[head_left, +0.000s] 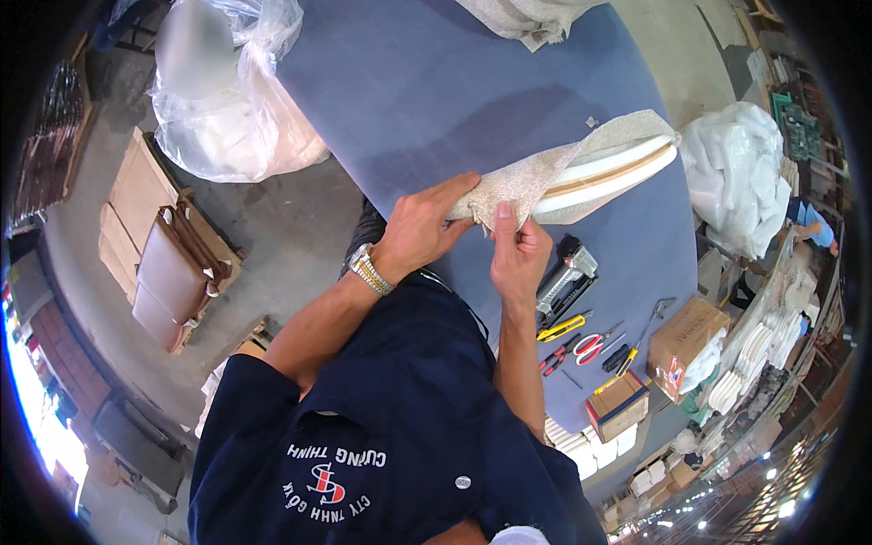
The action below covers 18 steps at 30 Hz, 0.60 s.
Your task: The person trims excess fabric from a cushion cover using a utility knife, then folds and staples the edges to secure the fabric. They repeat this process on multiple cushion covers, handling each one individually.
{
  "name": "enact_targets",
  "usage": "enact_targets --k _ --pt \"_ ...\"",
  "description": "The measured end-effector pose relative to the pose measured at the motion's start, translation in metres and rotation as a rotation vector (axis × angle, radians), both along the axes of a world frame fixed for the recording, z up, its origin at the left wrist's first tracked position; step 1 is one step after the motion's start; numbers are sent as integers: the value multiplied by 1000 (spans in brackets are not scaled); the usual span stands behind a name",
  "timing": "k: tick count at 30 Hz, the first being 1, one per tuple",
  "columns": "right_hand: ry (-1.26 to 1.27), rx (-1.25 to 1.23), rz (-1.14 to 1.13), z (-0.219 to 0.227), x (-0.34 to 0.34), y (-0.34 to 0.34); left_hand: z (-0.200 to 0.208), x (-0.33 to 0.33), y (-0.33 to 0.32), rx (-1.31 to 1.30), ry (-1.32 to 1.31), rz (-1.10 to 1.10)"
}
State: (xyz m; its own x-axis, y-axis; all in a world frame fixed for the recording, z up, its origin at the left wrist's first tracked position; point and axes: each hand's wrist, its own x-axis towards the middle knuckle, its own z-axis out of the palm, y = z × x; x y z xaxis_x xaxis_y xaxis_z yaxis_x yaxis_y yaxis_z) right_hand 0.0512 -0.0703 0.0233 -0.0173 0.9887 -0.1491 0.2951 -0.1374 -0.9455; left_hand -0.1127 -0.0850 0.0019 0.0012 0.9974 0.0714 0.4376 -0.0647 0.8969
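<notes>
A long curved piece with white padding and a wooden strip along its edge point(604, 179) lies tilted over the blue table. Beige woven fabric point(518, 178) wraps its near left end and runs beneath the rest. My left hand point(425, 218), a watch at its wrist, is closed round the covered left end. Beside it my right hand point(520, 250) pinches a fold of the fabric between thumb and fingers. The white padding shows bare toward the far right end. Just right of my right forearm lies a staple gun point(570, 274).
Near the staple gun lie a yellow utility knife point(563, 328), red-handled pliers point(559, 355) and scissors point(590, 348). A small box point(618, 407) and a carton point(688, 341) stand at the right. Plastic-wrapped bundles flank the table. More beige fabric point(531, 18) lies at its far edge.
</notes>
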Motion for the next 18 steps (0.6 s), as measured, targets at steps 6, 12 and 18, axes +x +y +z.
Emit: enact_targets --k 6,12,18 --pt "46 18 57 -17 9 -3 -5 -1 2 80 -40 10" --pt "8 94 91 -21 7 1 -14 4 2 265 45 30" --pt "-48 174 99 -24 10 -11 -14 3 -11 -6 -192 99"
